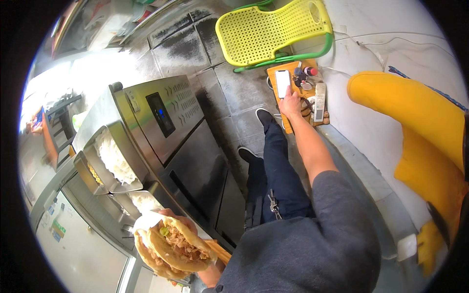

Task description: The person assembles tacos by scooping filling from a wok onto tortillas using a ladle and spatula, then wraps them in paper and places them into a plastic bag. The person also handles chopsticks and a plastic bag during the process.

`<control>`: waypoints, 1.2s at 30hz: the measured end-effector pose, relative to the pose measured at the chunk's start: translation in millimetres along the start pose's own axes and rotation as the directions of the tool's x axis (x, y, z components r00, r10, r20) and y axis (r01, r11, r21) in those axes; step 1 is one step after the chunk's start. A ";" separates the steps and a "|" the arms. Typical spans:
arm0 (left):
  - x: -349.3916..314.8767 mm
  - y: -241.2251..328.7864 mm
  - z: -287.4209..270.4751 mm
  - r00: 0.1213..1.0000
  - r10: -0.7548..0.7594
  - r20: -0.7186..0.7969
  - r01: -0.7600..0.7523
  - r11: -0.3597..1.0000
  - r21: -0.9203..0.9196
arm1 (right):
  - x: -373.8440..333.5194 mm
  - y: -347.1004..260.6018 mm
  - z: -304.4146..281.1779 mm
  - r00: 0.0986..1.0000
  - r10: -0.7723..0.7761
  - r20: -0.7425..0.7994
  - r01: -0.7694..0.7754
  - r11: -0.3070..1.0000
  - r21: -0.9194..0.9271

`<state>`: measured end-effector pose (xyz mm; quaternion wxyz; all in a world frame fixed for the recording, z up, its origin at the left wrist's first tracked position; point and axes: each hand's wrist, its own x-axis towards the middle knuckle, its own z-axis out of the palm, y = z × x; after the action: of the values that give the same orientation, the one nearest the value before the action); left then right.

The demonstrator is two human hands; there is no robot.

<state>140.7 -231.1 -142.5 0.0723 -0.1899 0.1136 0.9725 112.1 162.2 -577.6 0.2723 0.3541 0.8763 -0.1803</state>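
Note:
Two flatbread sandwiches [178, 249], stuffed with shredded meat and a bit of green, are side by side at the lower left, partly wrapped in white paper [146, 221]. My left hand [181, 218] is closed around them from behind; the bread hides most of its fingers. Farther off, my right arm reaches out to a small wooden table [288, 128]. On it lies a phone [283, 82] with a bright white screen. My right hand [291, 103] rests a stretched finger at the phone's lower edge; the other fingers show poorly.
A steel counter unit [161, 117] with a small display stands left, its metal bins [117, 161] holding pale food. A yellow-green chair [273, 31] is beyond the table. A red-capped bottle [310, 71] and a white box [319, 102] crowd the phone. Large yellow shape [415, 112] at right.

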 end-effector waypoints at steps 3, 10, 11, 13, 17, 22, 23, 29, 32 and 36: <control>3.5 -4.3 5.4 0.996 -0.068 0.061 0.068 0.998 0.001 | -4.5 4.8 6.7 0.996 -0.055 -0.072 0.060 0.996 0.065; 2.6 -4.4 -0.4 0.999 0.016 0.047 -0.019 0.998 0.057 | -5.9 8.8 11.1 0.990 -0.094 -0.108 0.100 0.994 0.046; 2.8 -3.7 -1.1 0.998 0.020 0.060 -0.025 0.996 0.089 | -4.7 9.0 9.4 0.992 -0.085 -0.097 0.090 0.995 0.047; 10.7 -11.2 7.1 0.994 -0.052 0.092 0.049 0.998 0.035 | -2.9 7.8 6.8 0.994 -0.067 -0.086 0.073 0.995 0.072; 17.4 -20.1 11.3 0.981 -0.126 0.150 0.128 0.992 -0.003 | 0.2 9.7 5.2 0.993 -0.059 -0.100 0.073 0.988 0.138; 16.1 -5.3 -23.0 0.960 -0.097 0.262 0.110 0.993 -0.035 | -2.1 9.0 6.9 0.990 -0.090 -0.105 0.099 0.992 0.083; 12.6 -9.0 -22.2 0.970 -0.066 0.236 0.071 0.997 -0.011 | -2.0 8.0 5.5 0.991 -0.094 -0.094 0.101 0.992 0.072; 19.2 -23.2 6.8 0.991 -0.021 0.136 0.017 0.999 0.032 | 3.3 14.9 9.0 0.989 -0.036 -0.140 0.057 0.987 0.151; 16.5 -18.4 9.5 0.993 0.004 0.121 -0.011 0.998 0.054 | -8.7 6.9 -8.5 0.991 -0.012 -0.131 0.026 0.994 0.103; 3.4 -9.7 23.9 0.993 0.048 0.110 -0.062 0.990 0.125 | -51.4 -15.7 -34.8 0.994 -0.039 -0.101 0.050 0.992 0.113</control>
<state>130.9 -215.4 -124.1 0.0633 -0.1294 0.1771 0.9736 119.5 142.4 -517.3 0.2037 0.3580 0.8846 -0.2188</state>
